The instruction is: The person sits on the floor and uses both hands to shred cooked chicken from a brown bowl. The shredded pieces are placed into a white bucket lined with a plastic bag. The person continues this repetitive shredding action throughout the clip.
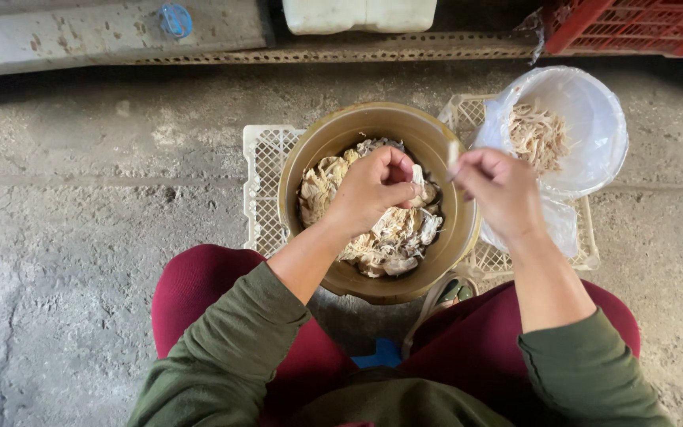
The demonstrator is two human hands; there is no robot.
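A brown round bowl [307, 168] full of pale dried mushroom pieces [390, 245] stands on a white plastic crate in front of my knees. My left hand [371, 190] hovers over the bowl with its fingers closed on a mushroom piece. My right hand [502, 183] is above the bowl's right rim and pinches a thin pale strip [454, 152] pulled from that piece. To the right, a white bucket lined with a clear bag [597, 133] holds shredded pale strips [537, 136].
The white lattice crate [266, 183] lies flat on a rough concrete floor [81, 237]. A red crate [634, 24] and a white container [357, 14] stand at the back by a metal rail. My knees in maroon trousers flank the bowl.
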